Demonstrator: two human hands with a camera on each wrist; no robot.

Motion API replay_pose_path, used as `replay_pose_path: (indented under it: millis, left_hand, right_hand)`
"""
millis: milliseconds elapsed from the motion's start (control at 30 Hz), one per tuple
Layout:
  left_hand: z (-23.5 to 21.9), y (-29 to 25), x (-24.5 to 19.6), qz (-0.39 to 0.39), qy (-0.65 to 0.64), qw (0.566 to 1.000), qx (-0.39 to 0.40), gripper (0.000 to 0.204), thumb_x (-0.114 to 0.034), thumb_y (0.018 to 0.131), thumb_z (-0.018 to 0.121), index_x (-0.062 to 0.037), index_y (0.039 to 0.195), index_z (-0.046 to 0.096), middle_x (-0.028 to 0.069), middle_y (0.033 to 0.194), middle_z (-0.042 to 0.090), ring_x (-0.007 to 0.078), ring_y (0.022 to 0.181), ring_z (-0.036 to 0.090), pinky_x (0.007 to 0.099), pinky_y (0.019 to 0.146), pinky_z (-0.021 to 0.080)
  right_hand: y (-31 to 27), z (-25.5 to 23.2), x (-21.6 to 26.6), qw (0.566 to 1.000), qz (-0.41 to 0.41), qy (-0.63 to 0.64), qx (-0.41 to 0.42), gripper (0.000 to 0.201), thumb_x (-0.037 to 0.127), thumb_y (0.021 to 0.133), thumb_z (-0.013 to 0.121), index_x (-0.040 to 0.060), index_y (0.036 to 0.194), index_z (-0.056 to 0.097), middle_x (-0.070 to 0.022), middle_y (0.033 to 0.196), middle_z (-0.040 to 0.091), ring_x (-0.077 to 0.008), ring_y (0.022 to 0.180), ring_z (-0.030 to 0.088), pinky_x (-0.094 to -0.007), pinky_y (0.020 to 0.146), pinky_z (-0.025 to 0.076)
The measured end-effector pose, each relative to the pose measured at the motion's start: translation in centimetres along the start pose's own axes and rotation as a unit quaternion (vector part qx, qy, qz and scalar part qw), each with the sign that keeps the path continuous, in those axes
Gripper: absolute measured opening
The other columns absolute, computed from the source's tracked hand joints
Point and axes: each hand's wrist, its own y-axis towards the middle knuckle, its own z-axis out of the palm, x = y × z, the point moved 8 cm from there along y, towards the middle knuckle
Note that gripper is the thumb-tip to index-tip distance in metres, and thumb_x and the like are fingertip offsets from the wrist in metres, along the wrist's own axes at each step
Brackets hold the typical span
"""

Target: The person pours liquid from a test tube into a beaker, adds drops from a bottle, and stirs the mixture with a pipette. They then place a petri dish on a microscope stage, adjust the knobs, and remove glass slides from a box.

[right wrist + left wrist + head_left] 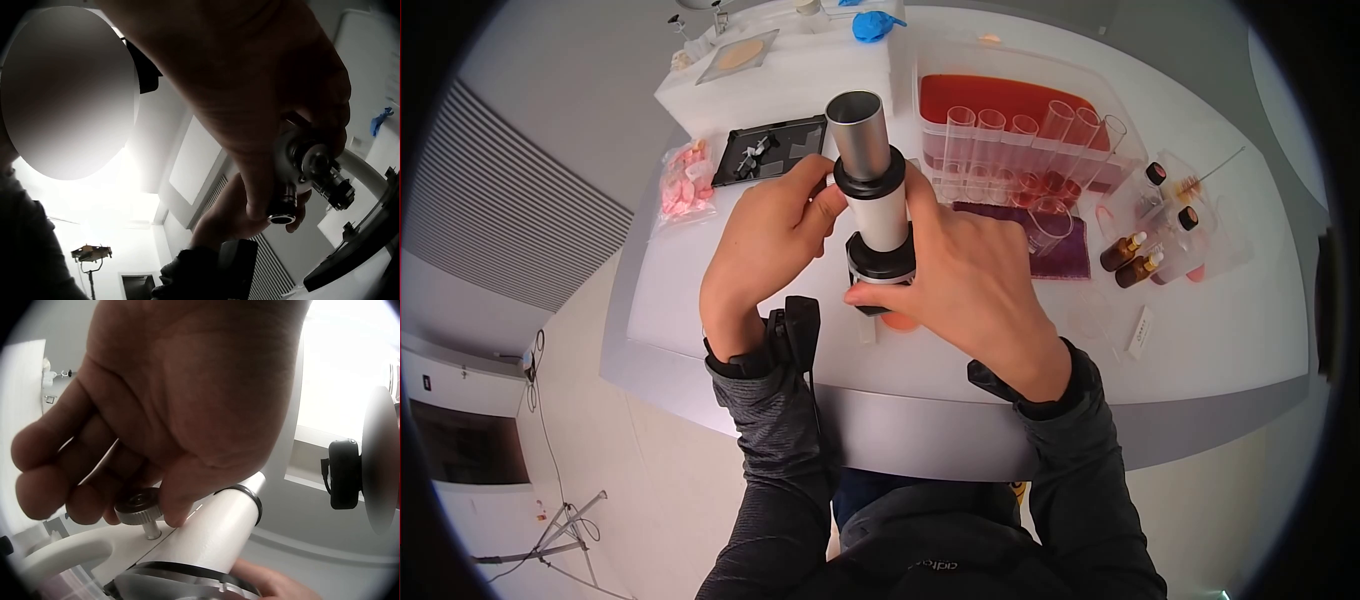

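Observation:
A microscope stands upright in front of the person, its silver eyepiece tube [858,135] above a white barrel [885,220] with black rings. The left hand [775,235] is at the barrel's left side; in the left wrist view the thumb and curled fingers of this hand [187,394] pinch a knurled metal knob [140,509] beside the white tube [209,531]. From the right, the right hand [980,280] grips the black lower head. The right wrist view shows this hand [250,81] round the nosepiece, with an objective lens [338,192] pointing down past the fingers.
Right of the microscope are a tub of red liquid [1005,95], upright clear tubes [990,150], a glass beaker [1050,225], brown dropper bottles [1138,270] and black-capped bottles. To its left lie a black tray [770,150] and a bag of pink pieces [688,180]. White foam [800,80] stands behind.

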Motion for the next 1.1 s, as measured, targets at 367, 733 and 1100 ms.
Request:
replay_pose_path:
  millis: [367,733,1100]
  left_hand:
    - [0.1,0.0,0.0,0.000,-0.005,1.000,0.005,0.028,-0.026,0.098,0.056,0.0007,0.108,0.058,0.0118,0.065,0.060,0.0205,0.056,0.062,0.0333,0.055,0.046]
    - [0.2,0.0,0.1,-0.006,-0.008,1.000,0.009,0.029,-0.026,0.098,0.056,0.0006,0.108,0.058,0.0105,0.067,0.060,0.0189,0.056,0.062,0.0324,0.055,0.047]
    - [0.2,-0.1,-0.1,0.018,-0.039,0.999,0.001,0.036,-0.033,0.103,0.049,0.0008,0.095,0.060,0.0060,0.067,0.060,0.0147,0.058,0.059,0.0289,0.056,0.046]
  right_hand:
    - [-0.4,-0.8,-0.6,0.993,-0.060,0.013,0.098,0.083,0.020,0.071,0.082,-0.0035,0.137,0.037,-0.0165,0.072,0.067,-0.0321,0.067,0.069,-0.0378,0.059,0.051]
    - [-0.6,-1.8,-0.5,0.996,-0.047,-0.017,0.079,0.078,0.018,0.071,0.082,0.0010,0.135,0.043,-0.0129,0.077,0.068,-0.0305,0.073,0.068,-0.0371,0.061,0.050]
    - [-1.0,-5.8,1.8,0.958,-0.162,0.097,-0.217,0.050,-0.004,0.072,0.070,0.0094,0.120,0.064,-0.0120,0.117,0.063,-0.0263,0.080,0.064,-0.0331,0.068,0.054]
